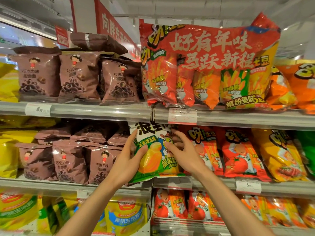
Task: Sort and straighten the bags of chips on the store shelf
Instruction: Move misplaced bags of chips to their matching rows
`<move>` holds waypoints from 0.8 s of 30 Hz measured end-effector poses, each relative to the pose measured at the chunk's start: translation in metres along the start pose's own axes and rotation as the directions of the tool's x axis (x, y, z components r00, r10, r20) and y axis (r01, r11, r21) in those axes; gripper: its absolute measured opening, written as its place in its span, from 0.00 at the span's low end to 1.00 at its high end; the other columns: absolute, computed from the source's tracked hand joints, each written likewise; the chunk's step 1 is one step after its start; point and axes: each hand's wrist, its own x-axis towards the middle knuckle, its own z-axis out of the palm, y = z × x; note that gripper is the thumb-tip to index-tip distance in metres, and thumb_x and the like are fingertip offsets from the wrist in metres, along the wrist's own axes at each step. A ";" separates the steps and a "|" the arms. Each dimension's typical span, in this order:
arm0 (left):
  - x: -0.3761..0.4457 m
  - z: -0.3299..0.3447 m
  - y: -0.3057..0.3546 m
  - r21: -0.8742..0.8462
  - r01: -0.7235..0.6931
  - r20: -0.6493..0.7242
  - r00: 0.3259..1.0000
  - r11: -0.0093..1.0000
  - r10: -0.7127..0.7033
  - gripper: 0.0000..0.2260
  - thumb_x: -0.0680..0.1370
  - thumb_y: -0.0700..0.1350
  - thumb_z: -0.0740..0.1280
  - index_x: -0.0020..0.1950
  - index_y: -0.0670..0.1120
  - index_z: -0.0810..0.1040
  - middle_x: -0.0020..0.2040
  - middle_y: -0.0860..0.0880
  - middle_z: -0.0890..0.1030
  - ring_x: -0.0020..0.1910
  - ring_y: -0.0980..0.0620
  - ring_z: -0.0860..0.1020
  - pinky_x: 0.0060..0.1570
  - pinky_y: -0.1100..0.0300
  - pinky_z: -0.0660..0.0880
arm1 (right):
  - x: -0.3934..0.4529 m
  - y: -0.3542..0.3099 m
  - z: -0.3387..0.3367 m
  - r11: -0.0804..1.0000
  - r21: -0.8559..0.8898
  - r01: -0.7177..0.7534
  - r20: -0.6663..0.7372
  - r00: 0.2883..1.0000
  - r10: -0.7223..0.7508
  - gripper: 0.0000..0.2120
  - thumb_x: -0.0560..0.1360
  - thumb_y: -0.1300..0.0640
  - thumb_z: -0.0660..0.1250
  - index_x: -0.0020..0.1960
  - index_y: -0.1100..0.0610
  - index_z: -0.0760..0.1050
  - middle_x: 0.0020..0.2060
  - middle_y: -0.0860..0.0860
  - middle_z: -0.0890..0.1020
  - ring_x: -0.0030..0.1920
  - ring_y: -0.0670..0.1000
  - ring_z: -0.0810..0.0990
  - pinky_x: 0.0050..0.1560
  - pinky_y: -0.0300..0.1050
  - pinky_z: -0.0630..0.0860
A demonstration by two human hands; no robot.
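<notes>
Brown bags (69, 163) of chocolate rings fill the middle shelf to the left of the green-and-white bag (156, 151), which is the landmark here and, by my reading, the thing being sorted. That bag stands at the joint where 2 shelf sections meet, its bottom seam resting on the shelf edge (172, 182) and its top reaching up to the price rail above. Its long axis runs nearly upright, tipped a little so the top leans left.

The left hand (127, 160) sits on the bag's left border: fingers spread and partly curled, thumb on the front panel, the other fingertips wrapped toward the upper left corner. It grips the bag loosely rather than clamping it. The right hand (183, 150) lies on the bag's right side, fingers splayed and bent, pressing the front near the cartoon figure; I cannot tell whether its fingers hook behind the far edge.

Right of the bag stand the red tomato bags (238, 154), touching or just beside it, then a yellow bag (279, 155) further right.

Both hands flank the bag about equally, so neither is clearly nearer. The bag differs from both neighbouring rows, which suggests it may need lifting out toward the person, not just squaring up.
</notes>
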 end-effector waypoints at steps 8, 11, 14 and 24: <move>-0.028 0.032 -0.005 -0.278 0.033 0.140 0.990 0.960 0.006 0.27 0.79 0.54 0.66 0.74 0.71 0.60 0.70 0.55 0.74 0.65 0.57 0.77 0.63 0.54 0.77 | -0.050 0.024 -0.014 1.000 0.025 0.013 -0.017 1.000 -0.012 0.30 0.79 0.40 0.63 0.76 0.34 0.54 0.75 0.36 0.61 0.75 0.37 0.58 0.75 0.47 0.60; -0.034 0.051 -0.008 -0.294 0.050 0.189 0.982 0.955 0.007 0.28 0.76 0.61 0.68 0.72 0.74 0.60 0.73 0.56 0.71 0.70 0.54 0.72 0.69 0.48 0.72 | -0.068 0.030 -0.028 0.999 0.037 -0.021 -0.061 0.998 0.023 0.30 0.79 0.43 0.64 0.77 0.36 0.54 0.76 0.35 0.60 0.75 0.37 0.58 0.76 0.50 0.60; -0.042 0.078 -0.002 -0.298 0.037 0.216 0.976 0.954 0.030 0.28 0.75 0.62 0.69 0.73 0.73 0.61 0.75 0.57 0.69 0.72 0.56 0.70 0.71 0.47 0.68 | -0.090 0.037 -0.050 0.998 0.041 -0.046 -0.104 0.993 0.050 0.30 0.80 0.44 0.64 0.77 0.36 0.54 0.76 0.35 0.60 0.74 0.35 0.58 0.75 0.47 0.61; -0.082 0.216 0.077 -0.349 0.019 0.372 0.920 0.937 0.120 0.26 0.81 0.46 0.65 0.73 0.69 0.62 0.68 0.52 0.76 0.61 0.56 0.80 0.61 0.53 0.78 | -0.169 0.073 -0.195 0.998 0.021 -0.061 -0.303 0.951 0.065 0.29 0.78 0.41 0.65 0.75 0.33 0.58 0.73 0.36 0.67 0.72 0.35 0.63 0.72 0.46 0.66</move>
